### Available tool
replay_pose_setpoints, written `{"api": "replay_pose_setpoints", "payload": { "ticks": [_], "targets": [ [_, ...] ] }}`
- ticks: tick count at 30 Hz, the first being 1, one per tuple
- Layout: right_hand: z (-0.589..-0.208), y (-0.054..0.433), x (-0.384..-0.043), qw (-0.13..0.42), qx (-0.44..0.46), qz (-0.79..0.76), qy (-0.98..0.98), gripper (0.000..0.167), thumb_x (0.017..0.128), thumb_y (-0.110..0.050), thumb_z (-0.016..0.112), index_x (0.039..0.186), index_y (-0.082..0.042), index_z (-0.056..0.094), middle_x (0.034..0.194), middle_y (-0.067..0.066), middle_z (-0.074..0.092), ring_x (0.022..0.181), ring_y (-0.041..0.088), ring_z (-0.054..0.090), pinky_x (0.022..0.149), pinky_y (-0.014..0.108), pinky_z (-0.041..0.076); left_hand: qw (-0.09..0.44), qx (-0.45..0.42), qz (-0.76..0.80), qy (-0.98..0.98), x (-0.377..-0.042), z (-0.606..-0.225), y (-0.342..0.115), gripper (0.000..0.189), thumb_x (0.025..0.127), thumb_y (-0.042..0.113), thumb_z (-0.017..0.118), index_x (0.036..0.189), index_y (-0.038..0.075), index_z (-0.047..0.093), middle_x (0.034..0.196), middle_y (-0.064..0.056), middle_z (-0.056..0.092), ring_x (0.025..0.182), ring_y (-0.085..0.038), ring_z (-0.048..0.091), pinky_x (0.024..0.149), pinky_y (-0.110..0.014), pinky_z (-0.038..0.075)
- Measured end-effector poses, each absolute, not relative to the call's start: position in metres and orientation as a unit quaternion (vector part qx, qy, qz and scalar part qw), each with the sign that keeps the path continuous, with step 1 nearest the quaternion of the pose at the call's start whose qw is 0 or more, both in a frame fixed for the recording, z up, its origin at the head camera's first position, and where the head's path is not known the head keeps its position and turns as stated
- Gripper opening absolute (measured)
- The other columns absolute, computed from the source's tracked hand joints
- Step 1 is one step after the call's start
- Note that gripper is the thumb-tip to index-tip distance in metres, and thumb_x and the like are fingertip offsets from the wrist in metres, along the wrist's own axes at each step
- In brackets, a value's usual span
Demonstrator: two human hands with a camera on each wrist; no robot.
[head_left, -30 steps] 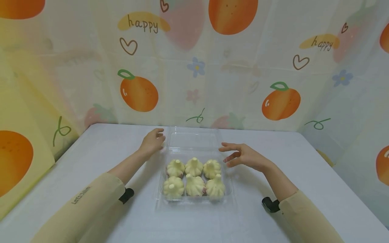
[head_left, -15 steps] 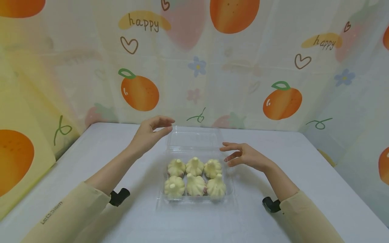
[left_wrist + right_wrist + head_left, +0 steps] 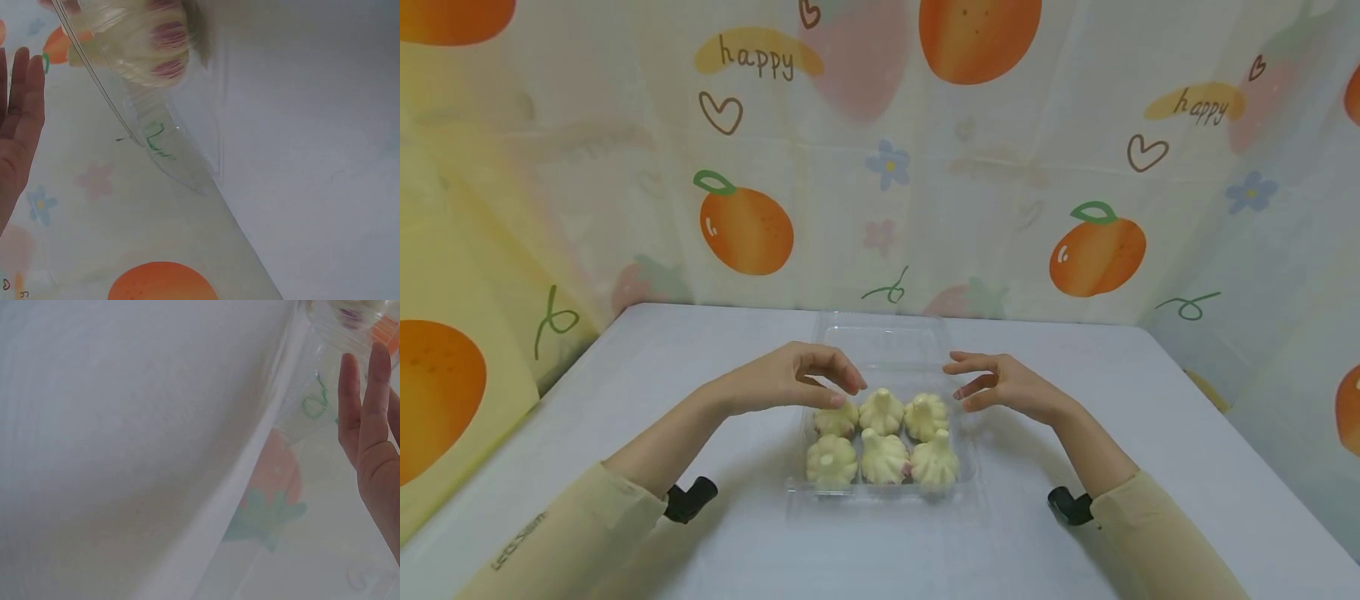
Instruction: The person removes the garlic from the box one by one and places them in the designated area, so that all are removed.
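Note:
In the head view, several pale garlic bulbs [image 3: 883, 457] sit in two rows inside a clear plastic box [image 3: 967, 467], whose lid [image 3: 883, 340] lies folded back behind it. My left hand [image 3: 786, 379] hovers over the back-left bulb [image 3: 833, 422] and partly hides it. Its thumb and fingers are apart with nothing visible between them; whether a fingertip touches the bulb I cannot tell. To the right of the box, my right hand [image 3: 1009, 388] is held in the air, fingers spread and holding nothing. Purple streaks mark a bulb [image 3: 164, 44] in the left wrist view.
The box stands on a white-covered table [image 3: 700, 533]. Behind the table hangs a curtain [image 3: 970, 233] printed with oranges, hearts and flowers. Black wrist cameras [image 3: 691, 500] stick out below both sleeves.
My left hand rose from beside the lid's left side, then came right and down over the back-left garlic bulb. The right hand and the box have stayed in place.

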State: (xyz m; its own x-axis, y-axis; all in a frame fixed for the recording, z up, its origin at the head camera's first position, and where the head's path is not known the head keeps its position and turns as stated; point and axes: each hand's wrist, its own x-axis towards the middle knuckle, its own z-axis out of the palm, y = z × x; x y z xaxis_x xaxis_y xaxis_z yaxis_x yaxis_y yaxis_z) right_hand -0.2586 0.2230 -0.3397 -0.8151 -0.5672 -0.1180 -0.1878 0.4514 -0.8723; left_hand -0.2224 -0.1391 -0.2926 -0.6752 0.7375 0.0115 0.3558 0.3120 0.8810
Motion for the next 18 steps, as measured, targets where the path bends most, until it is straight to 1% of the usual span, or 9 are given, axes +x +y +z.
{"api": "replay_pose_setpoints", "payload": {
  "ticks": [2, 4, 6, 8, 11, 15, 18],
  "targets": [
    [-0.340, 0.223, -0.259, 0.201, -0.230, -0.472, 0.827, 0.057, 0.089, -0.009, 0.066, 0.143, -0.002, 0.049, 0.165, 0.013, 0.023, 0.123, 0.039, 0.061, 0.100, 0.040, 0.054, 0.227, 0.358, 0.468, 0.776, -0.222, -0.294, -0.142, 0.027, 0.091, 0.017, 0.068, 0.117, 0.013, 0.065, 0.127, -0.011, 0.064, 0.122, -0.037, 0.059, 0.099, -0.041, 0.054],
    [-0.340, 0.223, -0.259, 0.201, -0.230, -0.472, 0.827, 0.057, 0.089, -0.009, 0.067, 0.143, -0.002, 0.049, 0.165, 0.013, 0.024, 0.123, 0.039, 0.061, 0.100, 0.040, 0.053, 0.241, 0.368, 0.464, 0.769, -0.221, -0.296, -0.144, 0.031, 0.088, 0.014, 0.071, 0.117, 0.007, 0.064, 0.127, -0.018, 0.062, 0.122, -0.038, 0.058, 0.101, -0.045, 0.053],
    [-0.339, 0.223, -0.258, 0.201, -0.229, -0.470, 0.828, 0.057, 0.089, -0.008, 0.067, 0.143, -0.002, 0.049, 0.165, 0.013, 0.024, 0.124, 0.039, 0.061, 0.100, 0.039, 0.053, 0.247, 0.381, 0.464, 0.761, -0.220, -0.299, -0.146, 0.033, 0.086, 0.009, 0.072, 0.116, 0.002, 0.063, 0.127, -0.022, 0.061, 0.122, -0.041, 0.058, 0.104, -0.051, 0.050],
    [-0.339, 0.223, -0.258, 0.201, -0.227, -0.469, 0.829, 0.057, 0.089, -0.008, 0.067, 0.143, -0.003, 0.049, 0.165, 0.012, 0.024, 0.124, 0.039, 0.061, 0.099, 0.038, 0.054, 0.247, 0.395, 0.459, 0.757, -0.220, -0.303, -0.146, 0.033, 0.084, 0.007, 0.074, 0.115, 0.000, 0.063, 0.126, -0.023, 0.062, 0.121, -0.040, 0.059, 0.106, -0.055, 0.047],
    [-0.339, 0.223, -0.258, 0.201, -0.230, -0.468, 0.829, 0.058, 0.089, -0.008, 0.067, 0.144, -0.001, 0.048, 0.165, 0.014, 0.023, 0.124, 0.039, 0.060, 0.098, 0.037, 0.054, 0.253, 0.410, 0.453, 0.750, -0.220, -0.308, -0.147, 0.031, 0.082, 0.006, 0.074, 0.111, -0.002, 0.064, 0.125, -0.023, 0.063, 0.120, -0.034, 0.059, 0.106, -0.058, 0.045],
    [-0.339, 0.223, -0.258, 0.201, -0.235, -0.468, 0.828, 0.058, 0.090, -0.008, 0.066, 0.144, 0.001, 0.048, 0.165, 0.017, 0.022, 0.125, 0.041, 0.060, 0.098, 0.037, 0.054, 0.257, 0.424, 0.437, 0.750, -0.220, -0.313, -0.146, 0.027, 0.081, 0.008, 0.076, 0.104, 0.000, 0.066, 0.123, -0.020, 0.065, 0.119, -0.020, 0.059, 0.104, -0.055, 0.048],
    [-0.339, 0.223, -0.258, 0.201, -0.236, -0.468, 0.828, 0.058, 0.090, -0.008, 0.066, 0.144, 0.001, 0.047, 0.165, 0.017, 0.022, 0.125, 0.041, 0.060, 0.099, 0.039, 0.054, 0.263, 0.426, 0.428, 0.753, -0.220, -0.317, -0.145, 0.023, 0.081, 0.010, 0.077, 0.101, 0.004, 0.068, 0.124, -0.019, 0.065, 0.119, -0.015, 0.058, 0.104, -0.053, 0.048]
  ]
}}
